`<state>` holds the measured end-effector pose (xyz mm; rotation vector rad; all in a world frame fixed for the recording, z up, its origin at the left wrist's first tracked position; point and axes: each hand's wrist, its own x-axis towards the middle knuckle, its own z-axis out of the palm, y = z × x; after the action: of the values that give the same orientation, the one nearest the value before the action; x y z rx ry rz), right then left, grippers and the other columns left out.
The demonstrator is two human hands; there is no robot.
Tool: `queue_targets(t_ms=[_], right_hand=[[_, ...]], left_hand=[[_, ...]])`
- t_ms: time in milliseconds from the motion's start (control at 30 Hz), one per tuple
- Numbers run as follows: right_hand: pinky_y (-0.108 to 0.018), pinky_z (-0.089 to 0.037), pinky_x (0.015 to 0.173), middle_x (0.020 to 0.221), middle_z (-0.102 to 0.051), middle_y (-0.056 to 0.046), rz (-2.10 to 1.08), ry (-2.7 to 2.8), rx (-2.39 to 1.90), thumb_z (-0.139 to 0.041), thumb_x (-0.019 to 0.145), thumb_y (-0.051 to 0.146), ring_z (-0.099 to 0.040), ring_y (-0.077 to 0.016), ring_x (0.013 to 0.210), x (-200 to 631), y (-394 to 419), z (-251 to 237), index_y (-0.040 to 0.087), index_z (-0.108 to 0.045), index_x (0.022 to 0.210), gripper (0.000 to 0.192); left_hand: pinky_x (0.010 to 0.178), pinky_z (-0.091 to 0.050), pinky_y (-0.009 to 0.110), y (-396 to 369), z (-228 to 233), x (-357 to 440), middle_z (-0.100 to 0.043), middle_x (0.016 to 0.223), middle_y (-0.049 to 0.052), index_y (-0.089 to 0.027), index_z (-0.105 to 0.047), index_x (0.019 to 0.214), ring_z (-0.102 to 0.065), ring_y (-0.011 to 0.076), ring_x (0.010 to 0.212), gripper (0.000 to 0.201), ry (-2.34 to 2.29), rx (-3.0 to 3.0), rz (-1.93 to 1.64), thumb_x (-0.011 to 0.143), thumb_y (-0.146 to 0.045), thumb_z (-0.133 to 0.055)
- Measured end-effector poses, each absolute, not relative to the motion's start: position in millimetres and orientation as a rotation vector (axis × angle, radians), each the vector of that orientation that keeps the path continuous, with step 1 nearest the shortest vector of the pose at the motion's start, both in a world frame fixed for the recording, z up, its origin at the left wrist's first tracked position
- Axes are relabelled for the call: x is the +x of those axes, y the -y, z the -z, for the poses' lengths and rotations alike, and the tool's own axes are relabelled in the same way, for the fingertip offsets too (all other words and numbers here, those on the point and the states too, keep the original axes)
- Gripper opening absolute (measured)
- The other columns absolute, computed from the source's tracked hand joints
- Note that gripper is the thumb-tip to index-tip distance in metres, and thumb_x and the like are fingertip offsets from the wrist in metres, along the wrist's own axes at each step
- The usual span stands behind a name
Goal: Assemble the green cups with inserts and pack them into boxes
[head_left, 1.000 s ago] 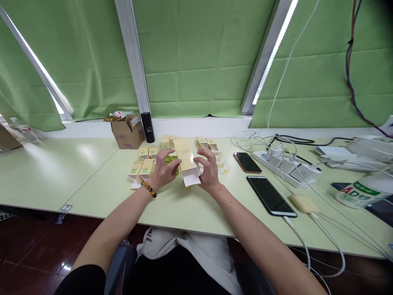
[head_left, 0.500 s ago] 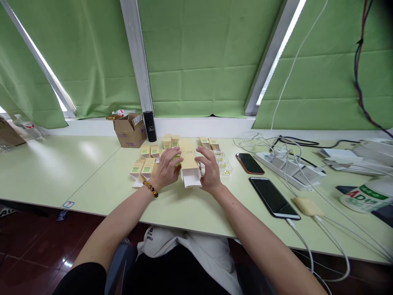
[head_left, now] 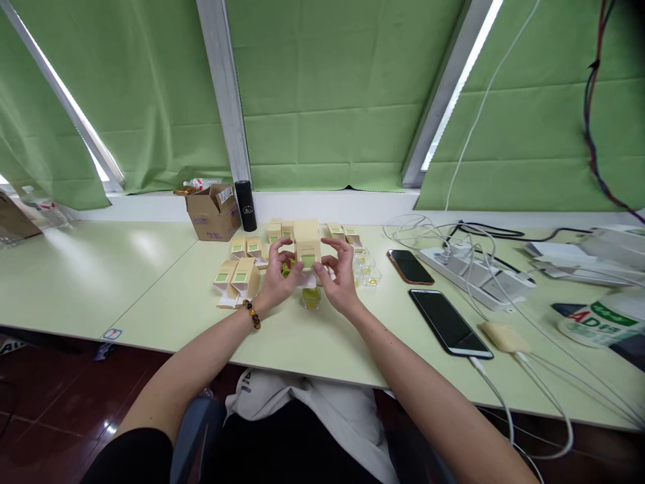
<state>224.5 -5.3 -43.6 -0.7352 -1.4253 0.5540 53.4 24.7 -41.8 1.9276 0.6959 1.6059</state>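
Observation:
A small cream cardboard box with a green square label is held up between my two hands, its white flap hanging below. My left hand grips its left side, thumb on the front. On the other side, my right hand pinches it with thumb and fingers. Just under the box stands a small clear jar with yellow-green contents. Something green shows behind my left fingers, partly hidden. To the right of my right hand are several clear containers with yellow bits inside.
Several similar boxes stand left of my hands, more behind. An open brown carton and a black cylinder are at the back. Two phones, a power strip and cables lie on the right.
The box has tipped so its labelled end now faces me instead of its open end. Both thumbs have come round to its front, and the jar below has come into view.

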Motion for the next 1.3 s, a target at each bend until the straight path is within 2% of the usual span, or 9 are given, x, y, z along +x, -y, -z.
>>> queue_targets(t_ms=[100,200,400,533,700,933,1033,1167,1300], right_hand=[[-0.04,-0.061,0.08,0.159,-0.041,-0.01,-0.561,1.505,-0.748,-0.063,0.101,0.053,-0.067,-0.017,0.088,224.5,5.2,45.1,0.037,-0.042,0.143,0.049],[-0.044,-0.061,0.088,0.16,-0.037,-0.011,-0.591,1.575,-0.772,-0.057,0.104,0.055,-0.066,-0.0161,0.086,225.4,4.9,44.0,0.035,-0.053,0.138,0.04],[-0.046,-0.061,0.091,0.157,-0.039,-0.011,-0.696,1.536,-0.726,-0.061,0.1,0.06,-0.067,-0.0193,0.091,228.7,4.7,39.7,0.034,-0.064,0.131,0.041],[-0.043,-0.06,0.089,0.155,-0.041,-0.01,-0.751,1.472,-0.717,-0.063,0.098,0.056,-0.067,-0.022,0.098,232.4,2.2,38.2,0.033,-0.068,0.131,0.04],[-0.042,-0.06,0.087,0.157,-0.04,-0.008,-0.814,1.432,-0.681,-0.07,0.091,0.042,-0.069,-0.02,0.094,235.0,0.6,37.5,0.035,-0.068,0.134,0.044],[-0.04,-0.061,0.083,0.157,-0.046,-0.009,-0.821,1.453,-0.686,-0.077,0.087,0.049,-0.067,-0.0177,0.088,233.7,1.2,35.6,0.035,-0.069,0.135,0.051],[-0.038,-0.06,0.078,0.149,-0.054,-0.008,-0.866,1.425,-0.687,-0.08,0.086,0.05,-0.063,-0.0137,0.077,233.4,1.3,33.9,0.033,-0.07,0.132,0.05],[-0.035,-0.058,0.07,0.117,-0.07,-0.007,-0.937,1.396,-0.71,-0.081,0.084,0.055,-0.065,-0.0167,0.074,232.4,2.0,33.0,0.029,-0.068,0.132,0.055],[-0.035,-0.057,0.065,0.099,-0.071,-0.003,-0.945,1.377,-0.73,-0.083,0.083,0.057,-0.066,-0.0183,0.072,229.4,1.9,33.5,0.029,-0.066,0.129,0.057]], left_hand=[[0.075,-0.052,0.029,-24.4,40.5,52.2,-0.06,0.13,0.01,-0.027,-0.041,0.143,-0.063,0.0146,0.087,0.054,-0.724,1.872,-1.623,0.101,-0.054,-0.064],[0.073,-0.053,0.029,-25.9,39.6,51.9,-0.054,0.139,0.011,-0.028,-0.045,0.138,-0.062,0.0117,0.082,0.046,-0.72,1.885,-1.664,0.103,-0.054,-0.06],[0.075,-0.057,0.03,-23.8,37.6,51.1,-0.045,0.148,0.015,-0.024,-0.061,0.127,-0.063,0.0139,0.089,0.039,-0.776,1.966,-1.655,0.107,-0.056,-0.052],[0.084,-0.06,0.035,-21.9,36.5,46.1,-0.038,0.156,0.016,-0.025,-0.062,0.137,-0.065,0.017,0.099,0.044,-0.674,1.996,-1.591,0.107,-0.056,-0.05],[0.092,-0.062,0.039,-23.1,37.5,41.9,-0.028,0.167,0.016,-0.031,-0.053,0.153,-0.064,0.0182,0.103,0.062,-0.625,2.054,-1.494,0.098,-0.056,-0.068],[0.084,-0.062,0.035,-22.0,37.0,45.2,-0.033,0.165,0.016,-0.031,-0.053,0.153,-0.06,0.0111,0.085,0.058,-0.727,2.066,-1.541,0.101,-0.052,-0.066],[0.079,-0.061,0.033,-19.9,35.0,46.1,-0.035,0.163,0.016,-0.029,-0.056,0.151,-0.06,0.0096,0.081,0.056,-0.746,2.039,-1.534,0.101,-0.051,-0.066],[0.073,-0.06,0.03,-18.0,32.4,46.9,-0.039,0.16,0.017,-0.026,-0.061,0.146,-0.061,0.0091,0.078,0.053,-0.761,2.007,-1.52,0.1,-0.053,-0.067],[0.068,-0.058,0.028,-17.8,31.5,47.8,-0.041,0.157,0.016,-0.026,-0.064,0.142,-0.061,0.0077,0.076,0.05,-0.773,1.974,-1.509,0.099,-0.051,-0.069]])
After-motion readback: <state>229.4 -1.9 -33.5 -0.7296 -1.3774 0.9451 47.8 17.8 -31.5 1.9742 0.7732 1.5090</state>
